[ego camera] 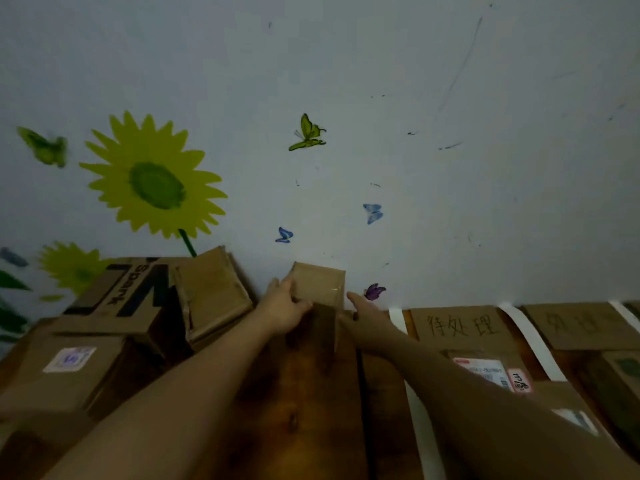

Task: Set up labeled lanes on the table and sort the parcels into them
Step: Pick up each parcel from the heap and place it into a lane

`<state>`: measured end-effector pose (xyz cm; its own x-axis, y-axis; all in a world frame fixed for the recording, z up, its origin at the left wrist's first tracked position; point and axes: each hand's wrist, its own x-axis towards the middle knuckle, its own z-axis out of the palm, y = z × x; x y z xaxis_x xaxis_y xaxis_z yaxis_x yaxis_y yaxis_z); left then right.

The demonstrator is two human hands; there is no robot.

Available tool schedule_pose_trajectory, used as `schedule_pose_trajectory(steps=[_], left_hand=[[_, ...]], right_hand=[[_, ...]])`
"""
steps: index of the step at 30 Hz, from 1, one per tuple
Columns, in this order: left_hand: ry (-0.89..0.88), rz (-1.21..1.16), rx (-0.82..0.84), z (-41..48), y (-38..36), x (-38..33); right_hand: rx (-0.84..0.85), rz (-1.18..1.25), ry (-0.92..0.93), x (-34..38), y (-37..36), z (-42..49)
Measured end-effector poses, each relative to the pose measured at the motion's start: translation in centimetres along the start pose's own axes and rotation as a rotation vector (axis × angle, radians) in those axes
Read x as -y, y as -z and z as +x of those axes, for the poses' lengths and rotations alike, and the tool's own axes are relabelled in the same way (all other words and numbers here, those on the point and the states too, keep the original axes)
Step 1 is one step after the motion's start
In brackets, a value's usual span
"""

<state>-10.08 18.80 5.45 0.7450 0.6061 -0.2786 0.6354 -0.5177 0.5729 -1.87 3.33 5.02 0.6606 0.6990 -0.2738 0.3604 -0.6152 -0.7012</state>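
Two hands are out at the far edge of the table [304, 393], both on one small cardboard piece [322, 284] that stands nearly upright against the wall [450, 168]. My left hand [284, 306] grips its left edge, thumb and fingers curled round it. My right hand [363, 315] holds nothing: its fingers are stretched out straight, with the tips at the piece's lower right edge, touching or just beside it, I cannot tell which. Whether the piece is a flat card or a thin parcel I cannot tell either.

To my right the lanes are laid out. White tape strips [530, 337] run towards me, and a handwritten label card [460, 323] lies at the head of one lane with a stickered parcel [485, 368] below it. A second label card [581, 323] lies beyond the next strip. To my left sits the unsorted pile [117, 296] of boxes.

The lane under my hands has no card showing, so I judge this to be the setting of its head piece, with most of the sorting not yet done. Next I should lay the piece down flat and square against the wall, between the pile and the nearest strip, then let go with the left hand and turn to the pile.
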Motion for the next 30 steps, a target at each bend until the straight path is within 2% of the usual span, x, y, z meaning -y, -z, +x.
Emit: schedule_pose_trajectory(steps=[6,8,12,15,18,20,23,27,30], left_hand=[[0.006,-0.081,0.069,4.2,-0.8,0.5],[0.086,-0.096,0.052,3.8,-0.8,0.5],[0.084,-0.109,0.134,1.7,-1.5,0.8],[0.079,-0.260,0.133,-1.1,-1.7,0.6],[0.138,-0.620,0.076,-4.5,-1.8,-0.2],[0.186,-0.766,0.024,-6.8,-2.0,-0.9],[0.136,-0.802,-0.108,-10.1,-2.5,-2.0],[0.008,-0.912,-0.117,-14.8,-3.2,-3.5],[-0.083,-0.912,-0.190,-17.9,-3.1,-4.1]], right_hand=[[-0.047,0.353,-0.197,1.1,-2.4,3.1],[-0.076,0.423,-0.246,1.0,-2.9,3.3],[-0.076,0.393,-0.316,-0.3,-3.1,2.0],[-0.092,0.282,-0.229,-1.2,-2.6,0.0],[-0.157,0.429,-0.151,-1.4,-1.2,-2.6],[-0.172,0.468,-0.105,-0.9,0.0,-4.7],[-0.242,0.442,-0.019,-0.8,1.5,-7.6],[-0.264,0.422,0.116,-1.7,2.8,-11.3],[-0.257,0.416,0.185,-2.0,3.5,-14.2]])
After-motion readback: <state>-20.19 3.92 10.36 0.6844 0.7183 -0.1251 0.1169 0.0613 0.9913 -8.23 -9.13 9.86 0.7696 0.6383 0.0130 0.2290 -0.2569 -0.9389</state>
